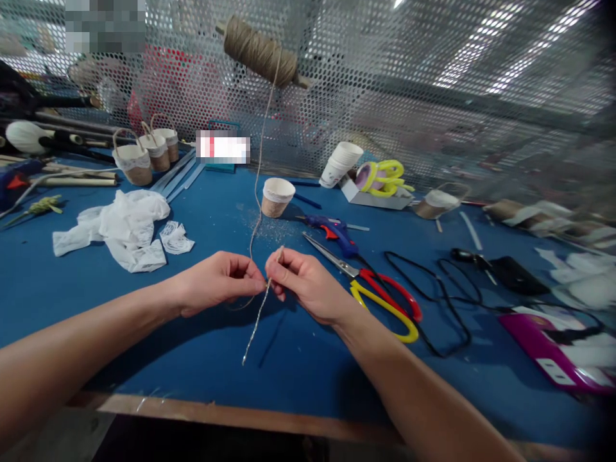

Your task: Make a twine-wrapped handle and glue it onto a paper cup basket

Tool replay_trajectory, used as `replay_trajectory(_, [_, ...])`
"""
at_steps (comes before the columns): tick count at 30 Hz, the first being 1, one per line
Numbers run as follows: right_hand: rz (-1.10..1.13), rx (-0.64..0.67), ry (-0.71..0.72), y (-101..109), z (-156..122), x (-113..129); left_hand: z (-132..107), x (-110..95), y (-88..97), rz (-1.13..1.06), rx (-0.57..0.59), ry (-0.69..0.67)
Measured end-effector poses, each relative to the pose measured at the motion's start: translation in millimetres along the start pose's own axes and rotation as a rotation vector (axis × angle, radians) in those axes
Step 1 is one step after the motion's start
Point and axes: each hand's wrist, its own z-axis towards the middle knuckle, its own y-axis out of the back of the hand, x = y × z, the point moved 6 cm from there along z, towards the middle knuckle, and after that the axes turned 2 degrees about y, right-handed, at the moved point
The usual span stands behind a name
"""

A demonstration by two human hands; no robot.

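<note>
Above a flat blue surface (202,359), short of its near edge, a worker's left hand (216,282) and right hand (310,282) are pinched closed. A fat, brown, cylinder-shaped spool (257,52) hangs above the far edge; nearer lie large steel scissors with red and yellow handles (352,271). Slim brown twine (264,128) runs down to the left hand, which appears to grip it; the right holds the upper end of a thin, glossy, pale strand (255,325) pointing toward the near edge. From here, the step looks like winding twine onto strand; the next move calls for steady pinches and slack.
</note>
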Motion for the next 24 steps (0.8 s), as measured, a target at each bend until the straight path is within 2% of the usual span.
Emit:
replay_trajectory(12, [-0.189, -0.083, 0.03, 0.2, -1.4, 1.9, 1.4, 2.1, 1.1, 0.061, -0.1, -0.032])
replay_trajectory(18, [0.004, 0.01, 0.054, -6.0, -1.6, 3.3, 0.7, 4.7, -3.7, -0.134, -0.019, 0.029])
replay_trajectory(24, [-0.091, -0.029, 0.048, -1.8, -2.9, 6.2, -0.1, 1.1, -0.9, -0.079, -0.006, 0.002])
